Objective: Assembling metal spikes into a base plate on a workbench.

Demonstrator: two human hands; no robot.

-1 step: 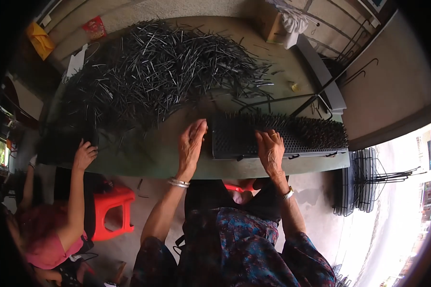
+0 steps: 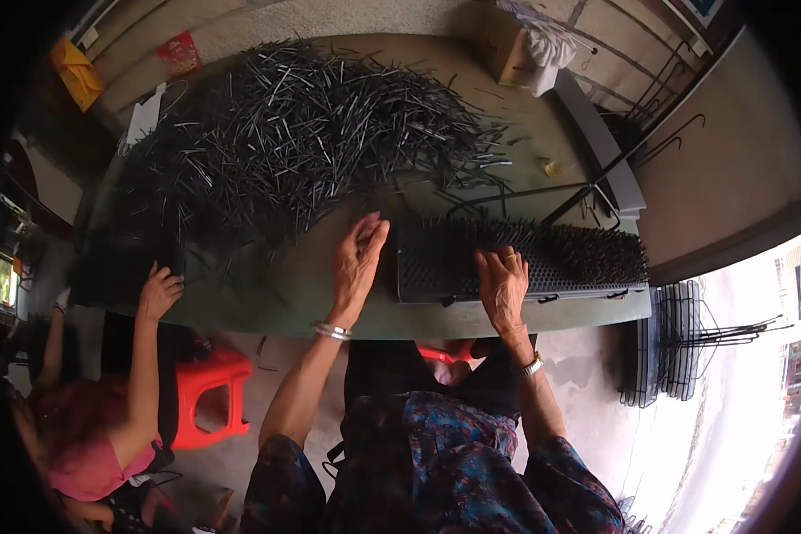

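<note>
A long black perforated tray lies along the table's near edge. Short dark sticks stand upright in many of its holes, thickest at the right and along the back. Over the tray's front middle, my right hand has its fingers bent down and pressed together at the holes; whatever they pinch is too small to make out. Just left of the tray, my left hand is raised with its fingers curled toward the thumb, and I cannot make out what is in it. Beyond it spreads a big loose heap of black sticks.
To the left, a co-worker's hand rests by a dark block at the table edge. A black metal rod frame stands behind the tray. A cardboard box sits at the back, a red stool below left, wire racks at right.
The fingers of my left hand have shifted a little against the thumb. My right hand stays at nearly the same spot on the tray. The whole view has moved slightly.
</note>
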